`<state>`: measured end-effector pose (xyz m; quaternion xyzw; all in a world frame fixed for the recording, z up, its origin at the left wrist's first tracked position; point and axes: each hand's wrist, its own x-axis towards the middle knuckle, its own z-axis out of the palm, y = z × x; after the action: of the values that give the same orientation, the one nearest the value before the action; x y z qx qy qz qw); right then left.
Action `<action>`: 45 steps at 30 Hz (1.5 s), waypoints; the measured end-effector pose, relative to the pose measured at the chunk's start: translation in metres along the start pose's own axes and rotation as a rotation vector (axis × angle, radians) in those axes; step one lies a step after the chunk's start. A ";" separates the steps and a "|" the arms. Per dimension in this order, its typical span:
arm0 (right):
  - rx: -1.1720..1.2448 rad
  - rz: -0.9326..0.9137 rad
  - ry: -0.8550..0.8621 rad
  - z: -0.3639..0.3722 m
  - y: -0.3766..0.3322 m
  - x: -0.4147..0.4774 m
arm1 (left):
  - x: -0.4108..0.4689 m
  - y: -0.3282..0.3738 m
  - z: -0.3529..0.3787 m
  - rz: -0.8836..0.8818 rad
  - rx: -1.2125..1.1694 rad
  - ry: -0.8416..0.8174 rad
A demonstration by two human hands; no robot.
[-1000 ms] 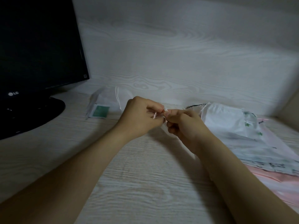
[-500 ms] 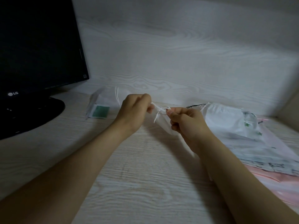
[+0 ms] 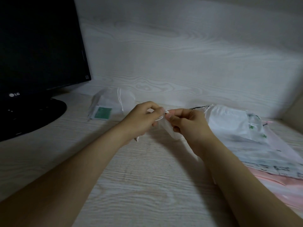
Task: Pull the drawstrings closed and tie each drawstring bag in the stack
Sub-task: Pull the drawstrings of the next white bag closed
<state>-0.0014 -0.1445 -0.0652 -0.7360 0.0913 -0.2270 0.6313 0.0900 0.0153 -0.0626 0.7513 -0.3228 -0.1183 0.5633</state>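
A small translucent white drawstring bag (image 3: 167, 130) hangs between my two hands above the desk. My left hand (image 3: 141, 120) pinches its white drawstring (image 3: 161, 117), and a loose string end (image 3: 137, 139) shows below that hand. My right hand (image 3: 188, 124) pinches the string and the gathered neck of the bag from the right. The fingertips of both hands nearly touch. A stack of flat drawstring bags (image 3: 232, 126) lies on the right, white on top, printed and pink ones beneath.
A black monitor (image 3: 39, 51) on a round stand (image 3: 32, 115) fills the left. Behind my hands lie another white bag (image 3: 114, 99) with its string and a green-labelled packet (image 3: 102, 113). The pale wood-grain desk (image 3: 139, 185) meets a wall behind.
My left hand had pulled the string out to the left, then came back toward my right hand. Both hands now meet again over the bag's neck.
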 end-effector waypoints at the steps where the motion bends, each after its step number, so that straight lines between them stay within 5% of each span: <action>1: -0.004 0.002 0.001 0.000 0.000 0.000 | -0.001 -0.001 -0.001 0.027 0.011 0.000; 24: 0.105 0.031 0.075 -0.003 0.001 0.000 | 0.009 -0.008 -0.001 -0.022 0.199 0.170; 37: -0.677 -0.227 0.176 0.000 0.003 0.002 | 0.007 -0.011 -0.006 0.056 0.381 0.336; 45: -0.752 -0.280 0.265 0.000 0.007 0.006 | 0.014 -0.022 -0.008 -0.004 0.352 0.368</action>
<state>0.0048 -0.1484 -0.0703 -0.8847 0.1472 -0.3543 0.2647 0.1124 0.0166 -0.0778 0.8474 -0.2292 0.0775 0.4727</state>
